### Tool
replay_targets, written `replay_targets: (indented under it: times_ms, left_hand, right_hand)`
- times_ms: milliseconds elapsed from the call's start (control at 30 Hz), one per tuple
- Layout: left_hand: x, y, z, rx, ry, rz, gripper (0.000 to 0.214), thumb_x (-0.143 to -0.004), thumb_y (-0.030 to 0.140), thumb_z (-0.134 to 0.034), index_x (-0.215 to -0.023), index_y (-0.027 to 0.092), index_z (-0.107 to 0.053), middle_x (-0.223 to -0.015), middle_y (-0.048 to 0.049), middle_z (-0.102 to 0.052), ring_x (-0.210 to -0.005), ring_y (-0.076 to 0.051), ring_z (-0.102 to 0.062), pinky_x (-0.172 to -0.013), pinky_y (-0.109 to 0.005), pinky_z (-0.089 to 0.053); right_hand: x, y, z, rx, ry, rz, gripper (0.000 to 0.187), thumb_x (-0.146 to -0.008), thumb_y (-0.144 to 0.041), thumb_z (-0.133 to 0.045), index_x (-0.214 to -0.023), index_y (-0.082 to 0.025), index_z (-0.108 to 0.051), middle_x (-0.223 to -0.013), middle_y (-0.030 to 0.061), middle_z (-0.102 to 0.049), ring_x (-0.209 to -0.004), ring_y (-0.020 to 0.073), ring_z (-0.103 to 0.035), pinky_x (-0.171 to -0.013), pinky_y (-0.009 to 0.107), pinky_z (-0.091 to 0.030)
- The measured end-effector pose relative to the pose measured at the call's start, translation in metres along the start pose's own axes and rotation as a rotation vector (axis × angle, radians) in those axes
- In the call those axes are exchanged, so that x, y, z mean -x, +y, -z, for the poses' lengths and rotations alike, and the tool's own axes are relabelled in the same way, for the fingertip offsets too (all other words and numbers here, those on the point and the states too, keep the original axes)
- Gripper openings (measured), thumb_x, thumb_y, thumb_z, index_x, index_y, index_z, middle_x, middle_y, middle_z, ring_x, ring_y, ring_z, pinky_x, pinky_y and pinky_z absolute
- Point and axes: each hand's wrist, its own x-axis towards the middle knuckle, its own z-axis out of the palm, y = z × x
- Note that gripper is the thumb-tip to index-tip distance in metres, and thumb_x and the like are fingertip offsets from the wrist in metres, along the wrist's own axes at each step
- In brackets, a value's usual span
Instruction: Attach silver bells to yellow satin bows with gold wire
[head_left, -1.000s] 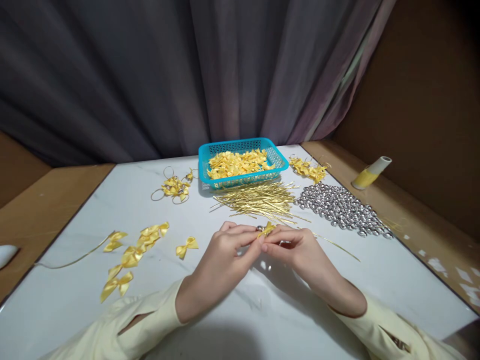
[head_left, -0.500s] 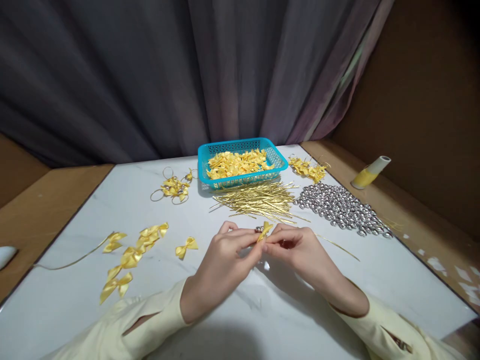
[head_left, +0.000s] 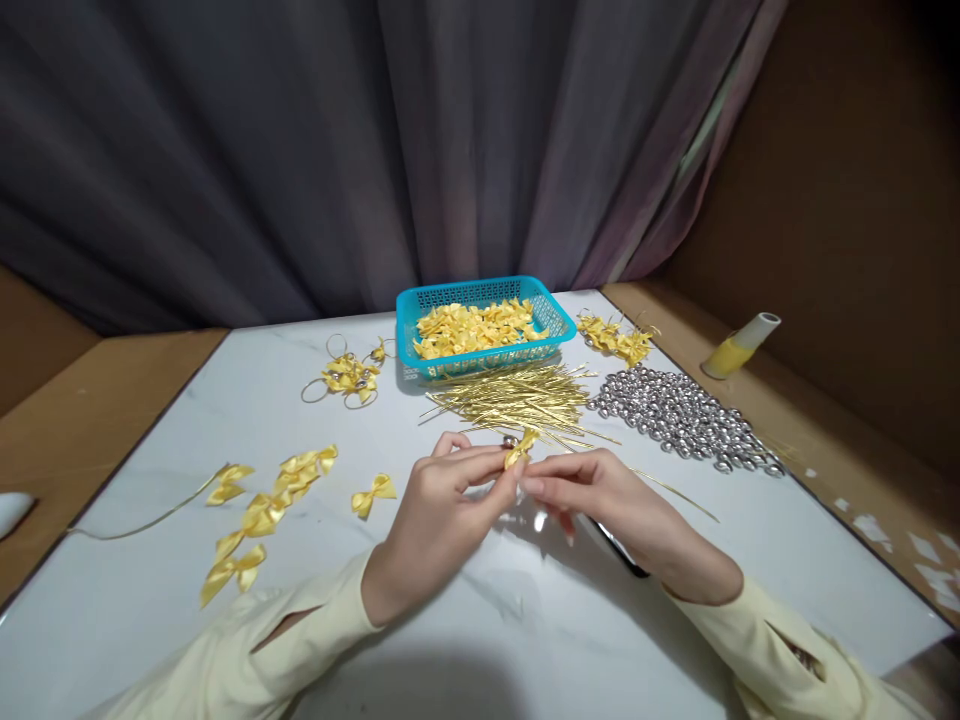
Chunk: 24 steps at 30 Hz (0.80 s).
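Note:
Between the thumb and fingers of my left hand (head_left: 454,500) is a yellow ribbon bow (head_left: 519,450), turned on edge. A small silver bead (head_left: 510,441) shows at the bow's far left side. The thumb and forefinger of my right hand (head_left: 607,500) are pinched together close to my left thumb tip; what they grip, if anything, is hidden. From beneath my right hand sticks out a slim dark object with a shiny edge (head_left: 621,552), its kind unclear. Just beyond both hands lies a pile of gold cords (head_left: 517,400).
A blue basket (head_left: 487,358) of yellow bows stands at the back. To the right are many silver beads (head_left: 675,415), bows with cords (head_left: 619,340) and a yellow-wrapped cone (head_left: 739,347). Loose bows (head_left: 262,515) and looped bows (head_left: 349,378) lie left.
Both hands have shifted slightly, the bow moving a little left and tilting. My right fingers have slid lower beside it, and the dark object under the right hand has come into view.

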Motion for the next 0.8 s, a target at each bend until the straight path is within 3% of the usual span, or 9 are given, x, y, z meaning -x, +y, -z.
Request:
replay_targets:
  times_ms: [167,333,567,800]
  left_hand:
    - [0.0,-0.002,-0.001,-0.029,-0.012,0.013,0.022,-0.084,0.021,-0.049,-0.071,0.019,-0.067,-0.069,-0.0015,-0.067,-0.062,-0.013,-0.046,-0.069,-0.03,-0.036]
    - [-0.003,0.0,0.0,-0.09,-0.016,0.016,0.024,-0.085,0.022,-0.047,-0.069,0.018,-0.066,-0.063,0.0003,-0.064,-0.058,-0.013,-0.042,-0.067,-0.028,-0.035]
    - [-0.003,0.0,0.0,-0.126,-0.024,0.048,0.027,-0.084,0.02,-0.048,-0.06,0.017,-0.06,-0.053,0.0027,-0.057,-0.059,-0.013,-0.038,-0.068,-0.027,-0.036]
    - [-0.002,-0.002,-0.003,-0.151,-0.051,0.085,0.029,-0.084,0.02,-0.047,-0.058,0.018,-0.061,-0.052,0.0022,-0.057,-0.059,-0.013,-0.038,-0.065,-0.026,-0.036]
  right_hand:
    - [-0.003,0.007,-0.001,-0.118,-0.049,0.018,0.023,-0.075,-0.037,-0.061,-0.075,-0.016,-0.069,-0.064,0.0005,-0.054,-0.054,0.0081,-0.047,-0.046,0.02,-0.039]
    - [-0.001,0.006,-0.005,0.107,0.142,0.109,0.018,-0.078,-0.032,-0.058,-0.078,-0.016,-0.069,-0.062,-0.0004,-0.057,-0.048,0.0068,-0.044,-0.047,0.021,-0.038]
    - [0.002,0.01,-0.015,0.492,0.373,0.499,0.012,-0.08,-0.019,-0.054,-0.079,-0.015,-0.066,-0.07,0.0028,-0.062,-0.06,0.0111,-0.053,-0.053,0.023,-0.042]
    - [-0.003,0.029,-0.016,0.947,0.465,0.88,0.012,-0.083,-0.012,-0.048,-0.089,-0.011,-0.059,-0.075,0.0054,-0.059,-0.067,0.013,-0.052,-0.058,0.025,-0.041]
